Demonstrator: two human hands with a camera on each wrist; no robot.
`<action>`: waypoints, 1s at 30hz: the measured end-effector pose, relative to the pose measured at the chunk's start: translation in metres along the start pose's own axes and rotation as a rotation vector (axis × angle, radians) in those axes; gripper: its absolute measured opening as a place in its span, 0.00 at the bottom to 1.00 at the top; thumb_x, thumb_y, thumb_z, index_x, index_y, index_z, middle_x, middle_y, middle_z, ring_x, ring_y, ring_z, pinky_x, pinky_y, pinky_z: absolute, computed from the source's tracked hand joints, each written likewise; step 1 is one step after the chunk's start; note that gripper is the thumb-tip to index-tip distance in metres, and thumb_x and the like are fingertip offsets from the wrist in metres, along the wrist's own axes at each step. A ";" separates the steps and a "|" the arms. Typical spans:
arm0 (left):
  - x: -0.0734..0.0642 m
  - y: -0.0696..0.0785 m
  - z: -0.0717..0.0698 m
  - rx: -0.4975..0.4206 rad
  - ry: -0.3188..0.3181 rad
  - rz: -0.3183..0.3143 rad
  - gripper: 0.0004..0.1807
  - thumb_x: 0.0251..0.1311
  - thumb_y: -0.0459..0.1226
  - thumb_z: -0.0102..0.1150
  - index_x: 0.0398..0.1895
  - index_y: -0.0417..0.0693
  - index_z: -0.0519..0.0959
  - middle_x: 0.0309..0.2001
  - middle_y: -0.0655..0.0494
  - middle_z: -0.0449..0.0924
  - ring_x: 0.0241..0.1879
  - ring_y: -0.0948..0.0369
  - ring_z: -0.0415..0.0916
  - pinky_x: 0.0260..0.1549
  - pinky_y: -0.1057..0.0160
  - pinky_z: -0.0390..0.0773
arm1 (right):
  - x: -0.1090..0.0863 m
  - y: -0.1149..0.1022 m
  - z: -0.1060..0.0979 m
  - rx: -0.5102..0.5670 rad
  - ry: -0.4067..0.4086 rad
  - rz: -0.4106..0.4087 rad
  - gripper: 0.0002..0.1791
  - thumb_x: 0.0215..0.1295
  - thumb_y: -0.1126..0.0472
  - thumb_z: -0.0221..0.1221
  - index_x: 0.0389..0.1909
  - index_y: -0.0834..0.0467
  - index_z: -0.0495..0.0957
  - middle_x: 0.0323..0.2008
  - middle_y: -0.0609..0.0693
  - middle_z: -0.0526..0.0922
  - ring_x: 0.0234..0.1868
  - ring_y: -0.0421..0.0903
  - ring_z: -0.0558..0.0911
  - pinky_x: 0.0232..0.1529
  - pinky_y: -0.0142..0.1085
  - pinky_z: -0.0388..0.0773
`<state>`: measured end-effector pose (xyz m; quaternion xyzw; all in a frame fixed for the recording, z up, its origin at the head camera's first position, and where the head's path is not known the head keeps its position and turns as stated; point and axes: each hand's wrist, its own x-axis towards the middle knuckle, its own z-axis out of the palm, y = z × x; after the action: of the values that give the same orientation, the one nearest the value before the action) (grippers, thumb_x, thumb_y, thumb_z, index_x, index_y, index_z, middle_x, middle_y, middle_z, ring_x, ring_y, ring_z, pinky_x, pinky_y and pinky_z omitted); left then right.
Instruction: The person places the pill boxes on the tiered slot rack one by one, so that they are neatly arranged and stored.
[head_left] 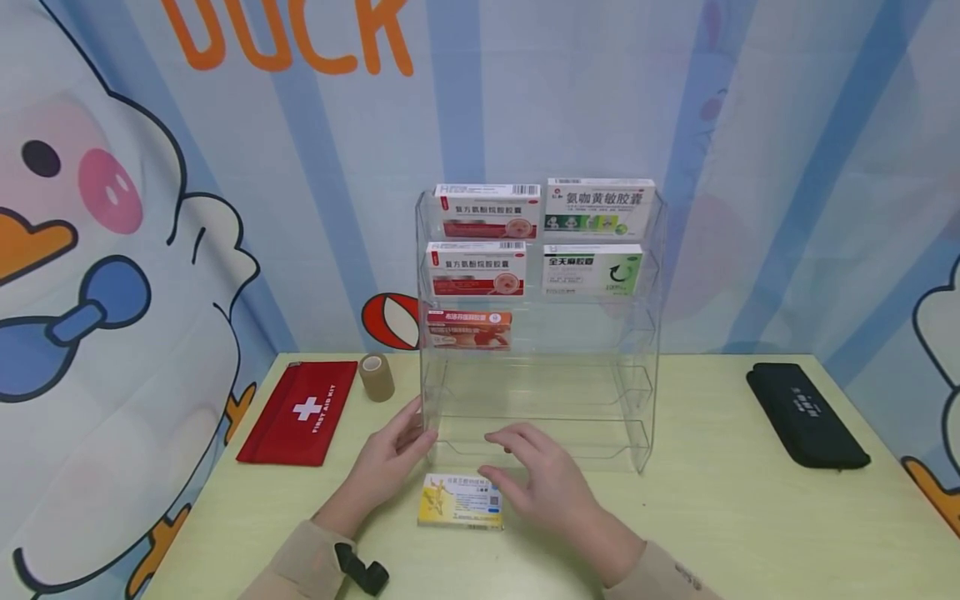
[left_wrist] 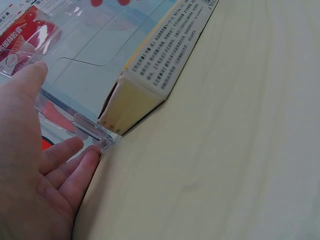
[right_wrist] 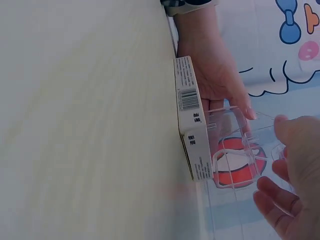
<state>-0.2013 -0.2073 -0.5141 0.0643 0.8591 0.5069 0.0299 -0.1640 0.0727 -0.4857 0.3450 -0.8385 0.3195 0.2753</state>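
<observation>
A clear acrylic display rack (head_left: 534,388) with several tiers stands on the table. My left hand (head_left: 384,462) holds its lower left side, thumb at the front and fingers around the outer edge. A yellow and white medicine box (head_left: 460,502) lies flat in front of the rack; its printed long side (left_wrist: 172,47) shows in the left wrist view and its barcode end in the right wrist view. My right hand (head_left: 546,479) hovers just right of and above that box, fingers bent, thumb apart, nothing between them. In the right wrist view its fingers (right_wrist: 280,200) are spread from the thumb.
Two red and white boxes (head_left: 483,212) and a red-orange box (head_left: 470,330) fill the rack's left side; white-green boxes (head_left: 598,208) stand on the right. Left of it lie a red first aid pouch (head_left: 300,414) and a tan bandage roll (head_left: 377,377). A black case (head_left: 807,415) lies far right.
</observation>
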 end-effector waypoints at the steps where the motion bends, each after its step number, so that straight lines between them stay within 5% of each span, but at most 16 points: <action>1: 0.000 0.000 0.000 0.000 0.000 0.001 0.41 0.78 0.56 0.63 0.89 0.70 0.59 0.80 0.48 0.75 0.79 0.46 0.75 0.75 0.45 0.79 | -0.002 -0.001 0.000 0.002 -0.027 0.022 0.23 0.66 0.54 0.77 0.58 0.58 0.87 0.53 0.49 0.90 0.53 0.47 0.91 0.54 0.41 0.93; 11: -0.001 0.001 0.000 0.010 0.002 -0.007 0.41 0.78 0.55 0.63 0.89 0.70 0.58 0.81 0.48 0.74 0.79 0.46 0.75 0.75 0.45 0.79 | -0.013 -0.012 0.004 -0.062 -0.338 0.263 0.24 0.72 0.43 0.71 0.63 0.50 0.86 0.61 0.47 0.89 0.63 0.48 0.88 0.68 0.49 0.87; 30: -0.001 0.004 0.000 -0.001 0.006 -0.037 0.41 0.77 0.56 0.64 0.89 0.72 0.59 0.80 0.49 0.75 0.79 0.47 0.75 0.75 0.45 0.79 | -0.025 -0.014 0.007 -0.090 -0.431 0.250 0.28 0.71 0.44 0.72 0.65 0.55 0.85 0.61 0.51 0.90 0.63 0.51 0.88 0.69 0.51 0.86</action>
<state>-0.1995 -0.2054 -0.5107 0.0469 0.8600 0.5068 0.0370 -0.1399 0.0699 -0.5022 0.2864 -0.9274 0.2322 0.0635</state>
